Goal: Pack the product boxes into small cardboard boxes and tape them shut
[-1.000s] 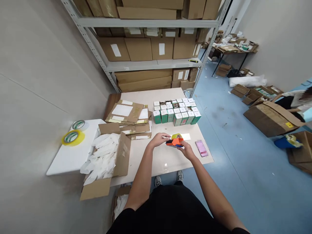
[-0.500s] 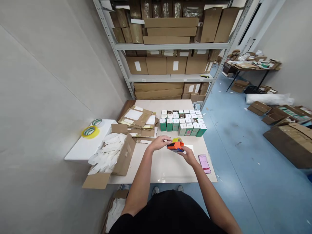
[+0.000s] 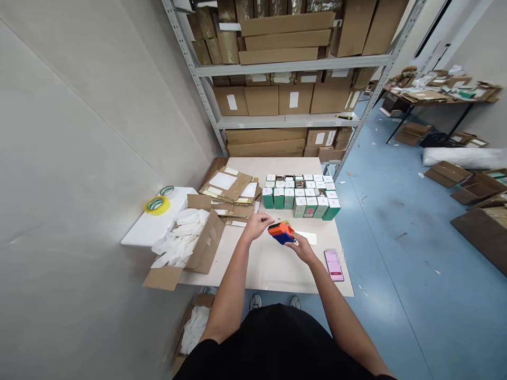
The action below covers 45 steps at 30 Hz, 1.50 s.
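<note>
My right hand (image 3: 301, 247) grips an orange and blue tape dispenser (image 3: 282, 234) above the table, its orange side up and its blue side toward me. Part of a yellowish tape roll (image 3: 285, 224) shows behind it. Just left of the dispenser is my left hand (image 3: 257, 226), fingertips pressed together near its dark front edge; whatever may be between them is too small to make out. A white sheet (image 3: 308, 238) lies on the table to the right of the dispenser.
Rows of green and white small boxes (image 3: 300, 203) stand toward the back. Flattened cardboard (image 3: 225, 184) is piled at the left, behind an open carton (image 3: 206, 248) of white strips. A phone (image 3: 334, 265) lies near the right edge. Tape rolls (image 3: 157, 206) rest on a white surface.
The dispenser has tilted so that more of its blue side shows. My left hand has drawn slightly away from it to the left. The view has shifted a little.
</note>
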{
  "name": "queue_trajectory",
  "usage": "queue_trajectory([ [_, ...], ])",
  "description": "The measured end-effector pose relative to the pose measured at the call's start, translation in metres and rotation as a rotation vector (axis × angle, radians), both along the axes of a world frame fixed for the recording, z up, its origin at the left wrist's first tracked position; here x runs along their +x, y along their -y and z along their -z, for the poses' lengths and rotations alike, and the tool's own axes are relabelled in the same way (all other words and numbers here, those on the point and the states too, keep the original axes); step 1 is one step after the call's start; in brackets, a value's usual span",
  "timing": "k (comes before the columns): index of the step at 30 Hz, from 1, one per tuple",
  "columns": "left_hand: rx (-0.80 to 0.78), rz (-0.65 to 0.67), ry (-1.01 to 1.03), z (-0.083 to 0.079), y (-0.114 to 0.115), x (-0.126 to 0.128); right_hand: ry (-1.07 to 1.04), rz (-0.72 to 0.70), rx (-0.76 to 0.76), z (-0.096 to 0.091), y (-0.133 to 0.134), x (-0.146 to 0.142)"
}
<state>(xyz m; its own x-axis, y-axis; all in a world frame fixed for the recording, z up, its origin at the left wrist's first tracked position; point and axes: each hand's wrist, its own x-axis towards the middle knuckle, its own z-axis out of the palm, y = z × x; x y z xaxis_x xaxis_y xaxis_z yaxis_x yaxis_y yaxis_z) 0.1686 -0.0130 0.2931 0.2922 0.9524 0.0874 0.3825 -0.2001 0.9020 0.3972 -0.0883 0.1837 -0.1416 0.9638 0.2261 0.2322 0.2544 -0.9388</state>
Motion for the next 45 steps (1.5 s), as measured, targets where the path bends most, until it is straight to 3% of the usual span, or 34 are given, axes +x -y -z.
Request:
queue_trajectory([
  [7,0.204,-0.239,0.004,-0.022,-0.007,0.004,-0.076,0.002,-0.117,0.002,0.005,0.01],
  [11,0.281,-0.15,-0.06,-0.037,-0.007,0.003,-0.088,0.043,-0.181,0.011,0.008,0.006],
  [16,0.523,-0.114,-0.234,-0.036,0.022,0.003,-0.089,0.188,-0.198,0.011,-0.003,-0.011],
  [19,0.636,-0.264,-0.185,-0.033,0.037,-0.01,-0.072,0.216,-0.195,0.003,-0.017,-0.021],
  [23,0.578,-0.442,-0.042,-0.031,0.042,-0.049,-0.065,0.198,-0.159,-0.013,-0.036,-0.047],
  [26,0.5,-0.569,0.003,-0.029,0.044,-0.092,-0.063,0.157,-0.112,-0.024,-0.048,-0.085],
  [31,0.429,-0.791,0.062,-0.024,0.056,-0.176,0.023,0.079,-0.005,-0.033,-0.064,-0.175],
  [38,0.399,-1.107,0.083,-0.009,0.077,-0.3,0.221,-0.033,0.243,-0.032,-0.082,-0.317],
  [45,0.296,-1.288,0.081,0.01,0.117,-0.402,0.409,-0.167,0.363,-0.025,-0.096,-0.457],
])
